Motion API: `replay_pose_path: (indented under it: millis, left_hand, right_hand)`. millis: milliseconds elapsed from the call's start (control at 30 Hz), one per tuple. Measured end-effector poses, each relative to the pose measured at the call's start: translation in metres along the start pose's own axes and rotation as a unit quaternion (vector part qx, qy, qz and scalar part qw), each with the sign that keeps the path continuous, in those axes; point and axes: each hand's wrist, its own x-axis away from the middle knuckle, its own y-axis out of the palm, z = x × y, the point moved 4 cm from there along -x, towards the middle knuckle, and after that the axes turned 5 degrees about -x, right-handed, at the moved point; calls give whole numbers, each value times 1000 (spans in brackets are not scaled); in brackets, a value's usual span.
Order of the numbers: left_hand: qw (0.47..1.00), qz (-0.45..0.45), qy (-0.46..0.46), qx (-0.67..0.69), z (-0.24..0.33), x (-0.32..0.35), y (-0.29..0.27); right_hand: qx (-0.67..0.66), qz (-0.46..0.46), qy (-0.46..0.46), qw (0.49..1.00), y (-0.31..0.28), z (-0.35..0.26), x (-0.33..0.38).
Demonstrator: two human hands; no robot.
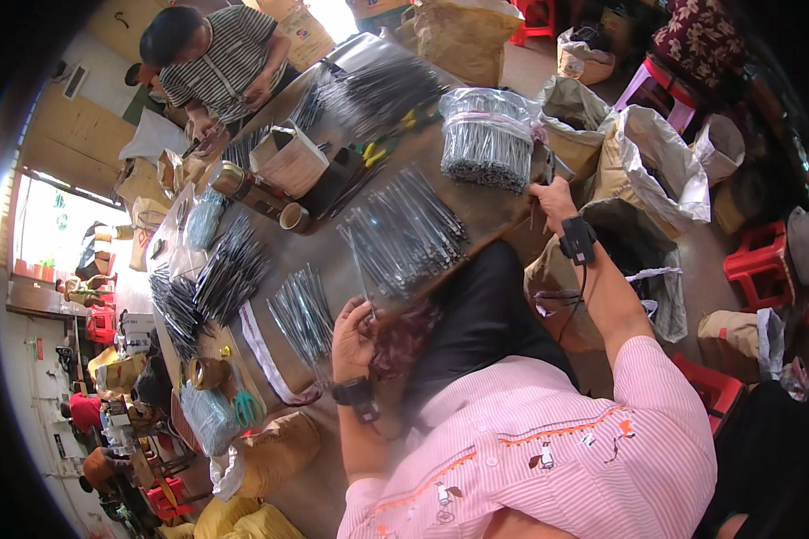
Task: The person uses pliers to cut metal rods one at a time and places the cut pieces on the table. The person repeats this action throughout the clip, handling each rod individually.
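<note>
Pinching left hand (354, 334): grip closed on a thin strip (364, 286), near edge of the worktop (307, 248).
Right hand (554, 199): by the right edge; grip cannot be told.
Loose strips (406, 235): along near edge.

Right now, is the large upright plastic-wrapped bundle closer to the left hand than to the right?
No, the plastic-wrapped bundle stands close beside the right hand, while the left hand is clearly farther away.

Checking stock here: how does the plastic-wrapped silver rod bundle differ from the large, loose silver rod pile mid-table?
The plastic-wrapped bundle is packed tight; the loose pile is spread out. The bundle has clear film around it, while the pile lies bare. Both consist of thin, silvery rods.
</note>
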Motion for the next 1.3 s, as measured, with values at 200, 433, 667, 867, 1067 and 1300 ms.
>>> replay_pose_path:
  millis: [200,433,667,867,1067,1300]
  left_hand:
    - [1000,-6,-5,-11,-5,11,0]
    - [998,59,-22,-12,-13,34,-32]
    - [1000,11,-23,-8,-11,39,-16]
    - [999,-26,-32,-29,-18,38,11]
    - [996,-61,-41,-42,-25,45,36]
    - [985,-134,-32,-109,-38,37,79]
  right_hand:
    - [-83,41,-7,996,-15,-11,5]
    - [-207,-57,168,962,-34,-9,38]
    - [-394,-177,227,873,-9,-25,4]
    - [-335,-164,217,902,2,-20,-4]
    - [-248,-191,198,929,14,-33,70]
    - [-161,-237,145,947,70,-58,151]
